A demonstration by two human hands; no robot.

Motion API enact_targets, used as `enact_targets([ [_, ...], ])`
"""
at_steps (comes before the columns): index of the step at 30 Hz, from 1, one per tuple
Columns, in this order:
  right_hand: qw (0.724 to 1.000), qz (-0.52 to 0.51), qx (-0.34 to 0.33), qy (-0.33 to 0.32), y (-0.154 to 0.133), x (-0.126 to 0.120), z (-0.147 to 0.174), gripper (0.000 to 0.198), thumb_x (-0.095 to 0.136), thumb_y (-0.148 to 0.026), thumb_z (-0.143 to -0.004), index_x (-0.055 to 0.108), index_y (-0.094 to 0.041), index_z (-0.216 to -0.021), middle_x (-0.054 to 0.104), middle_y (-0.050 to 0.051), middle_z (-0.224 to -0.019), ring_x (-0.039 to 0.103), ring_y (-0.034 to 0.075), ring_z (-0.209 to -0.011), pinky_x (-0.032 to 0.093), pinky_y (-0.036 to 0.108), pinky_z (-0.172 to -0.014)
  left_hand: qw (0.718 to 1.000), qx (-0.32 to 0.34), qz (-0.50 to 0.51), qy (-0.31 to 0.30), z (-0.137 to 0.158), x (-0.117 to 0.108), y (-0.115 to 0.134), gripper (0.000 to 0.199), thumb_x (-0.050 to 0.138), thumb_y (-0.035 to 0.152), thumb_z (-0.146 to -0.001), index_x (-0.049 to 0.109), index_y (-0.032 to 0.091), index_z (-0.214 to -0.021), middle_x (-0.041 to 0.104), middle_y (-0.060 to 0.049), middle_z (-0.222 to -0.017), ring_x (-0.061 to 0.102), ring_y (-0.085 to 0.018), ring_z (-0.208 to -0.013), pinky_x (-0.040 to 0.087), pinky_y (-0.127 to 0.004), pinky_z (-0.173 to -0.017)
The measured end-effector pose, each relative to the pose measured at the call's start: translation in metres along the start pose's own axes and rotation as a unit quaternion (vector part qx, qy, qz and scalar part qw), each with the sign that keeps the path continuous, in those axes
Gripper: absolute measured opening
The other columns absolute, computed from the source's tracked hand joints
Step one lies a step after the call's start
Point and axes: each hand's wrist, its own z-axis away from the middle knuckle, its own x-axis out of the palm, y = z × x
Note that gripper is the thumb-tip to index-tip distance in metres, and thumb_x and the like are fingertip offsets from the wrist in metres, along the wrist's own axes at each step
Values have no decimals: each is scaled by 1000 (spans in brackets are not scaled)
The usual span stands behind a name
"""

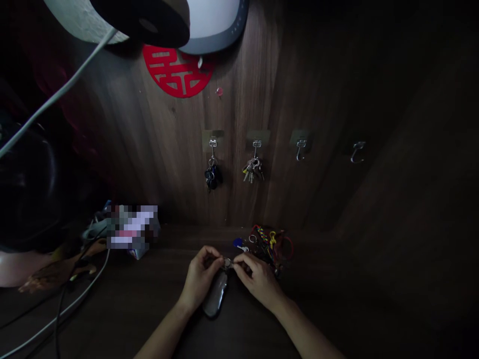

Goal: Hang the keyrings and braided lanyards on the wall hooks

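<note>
My left hand (204, 276) pinches a small metal key ring (227, 263) between thumb and fingers. At the ring's right side the fingertips of my right hand (256, 279) are closed; what they hold is too small to make out. Below the ring a dark, glossy oblong fob (216, 297) lies on the wooden surface, seemingly joined to it. Just beyond my right hand are a blue tag (238, 243), a silver key (244, 249), a loose ring (253, 239) and a tangle of coloured cords (272, 242).
Two key bunches, one dark (212, 177) and one silver (253, 170), hang on wall hooks. Two bare hooks (300, 149) are to their right. A blurred box (138, 252) and cables (92, 279) lie at left. Caps (213, 25) and a red cutout (183, 80) hang above.
</note>
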Motion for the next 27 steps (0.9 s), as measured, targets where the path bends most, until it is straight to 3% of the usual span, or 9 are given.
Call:
enact_targets([
  [4,1000,18,-1,-1,-1,5,0,9,49,-22,-84,57,-22,-79,60,0,-73,56,14,-68,41,24,-65,991,-65,121,-9,-1,4,1,28,72,34,-65,48,20,-71,60,4,-70,59,-12,-66,46,-20,-58],
  [9,1000,-20,24,1,-3,6,-2,12,48,-23,-84,55,-21,-74,56,-1,-68,53,13,-63,40,22,-61,985,-88,146,-7,-1,6,3,33,74,35,-62,46,19,-69,61,3,-72,61,-13,-69,47,-21,-60],
  [17,992,-88,78,54,-4,3,-4,15,48,-27,-81,55,-20,-71,53,-3,-60,49,11,-54,38,21,-52,999,-9,-4,-31,1,6,3,16,66,32,-72,60,18,-79,63,2,-73,59,-12,-69,45,-21,-66],
  [22,986,-118,93,74,4,6,-4,19,49,-32,-82,59,-19,-73,54,-2,-59,48,11,-52,38,20,-50,993,27,-91,-72,4,6,3,16,61,31,-76,64,20,-87,70,-2,-84,63,-16,-81,47,-25,-76],
  [27,977,-160,107,96,4,8,-4,24,52,-39,-83,62,-19,-75,55,-3,-53,48,10,-45,39,20,-46,984,33,-146,-100,6,5,5,19,55,36,-81,65,20,-86,70,-1,-83,63,-16,-79,47,-23,-73],
])
